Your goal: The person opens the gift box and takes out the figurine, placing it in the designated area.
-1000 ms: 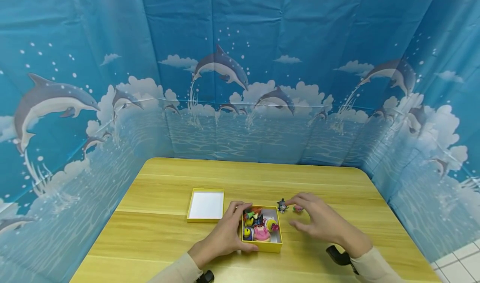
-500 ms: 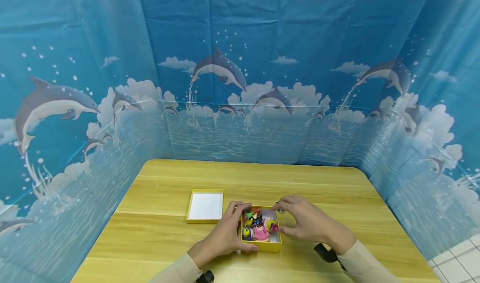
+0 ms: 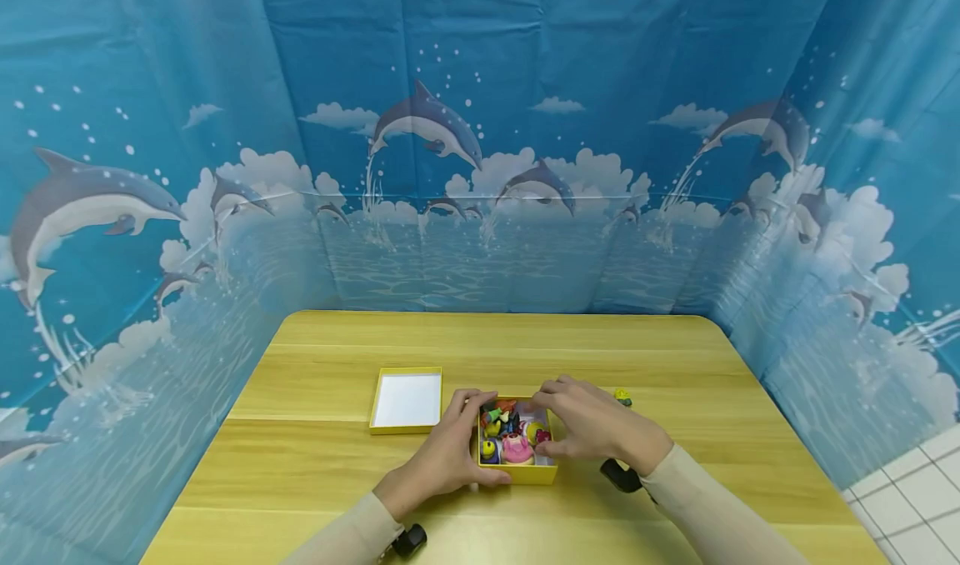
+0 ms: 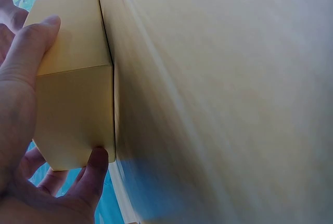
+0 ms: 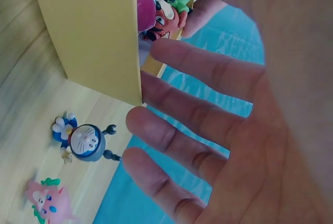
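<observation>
Yellow box [image 3: 534,474]: my landmark, with figurines [image 3: 517,448] inside. Left hand [image 3: 447,448]: clamped on its left side, I judge for steadying. Right hand [image 3: 588,419]: over its right rim, fingers apart, seemingly for reaching the contents. Shallow lid [image 3: 407,400]: left of box, presumably for access. Blue figurine [image 5: 86,138]: outside, near box.

You have soft, even light over the yellow box [image 3: 532,475], with pale glare on the table [image 3: 480,536] at its near side. In your dimmer left-wrist view, the table beside the box smears out of focus, shadowed.
</observation>
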Available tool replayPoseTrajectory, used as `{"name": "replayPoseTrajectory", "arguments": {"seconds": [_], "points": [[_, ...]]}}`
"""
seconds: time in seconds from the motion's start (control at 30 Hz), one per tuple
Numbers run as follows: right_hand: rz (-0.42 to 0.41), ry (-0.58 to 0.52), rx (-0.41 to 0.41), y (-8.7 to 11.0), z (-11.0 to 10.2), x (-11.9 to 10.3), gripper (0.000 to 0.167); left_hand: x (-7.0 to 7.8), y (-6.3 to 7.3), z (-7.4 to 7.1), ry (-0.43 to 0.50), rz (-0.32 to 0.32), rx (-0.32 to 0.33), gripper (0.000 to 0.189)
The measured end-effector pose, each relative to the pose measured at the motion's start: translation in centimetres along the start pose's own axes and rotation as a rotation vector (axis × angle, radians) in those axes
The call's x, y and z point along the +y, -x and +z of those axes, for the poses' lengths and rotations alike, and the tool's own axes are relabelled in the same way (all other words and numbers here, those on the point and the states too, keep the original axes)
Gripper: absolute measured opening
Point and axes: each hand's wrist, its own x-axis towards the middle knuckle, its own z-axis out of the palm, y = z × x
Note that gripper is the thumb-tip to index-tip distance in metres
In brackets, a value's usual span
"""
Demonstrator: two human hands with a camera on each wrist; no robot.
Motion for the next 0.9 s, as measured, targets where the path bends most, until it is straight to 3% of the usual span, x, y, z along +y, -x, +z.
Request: {"name": "replayPoseTrajectory", "arguments": {"seconds": [0.3, 0.53, 0.9], "points": [[0.024, -0.003, -0.060, -0.8, 0.3, -0.4, 0.055, -0.1, 0.0, 0.1, -0.007, 0.012, 0.004, 0.126], [0.076, -0.027, -0.100, -1.4, 0.6, -0.7, 0.043, -0.1, 0.1, 0.0, -0.014, 0.004, 0.005, 0.126], [0.094, -0.047, -0.083, -1.8, 1.3, -0.6, 0.027, -0.1, 0.0, 0.1, 0.007, -0.012, 0.007, 0.125]]}}
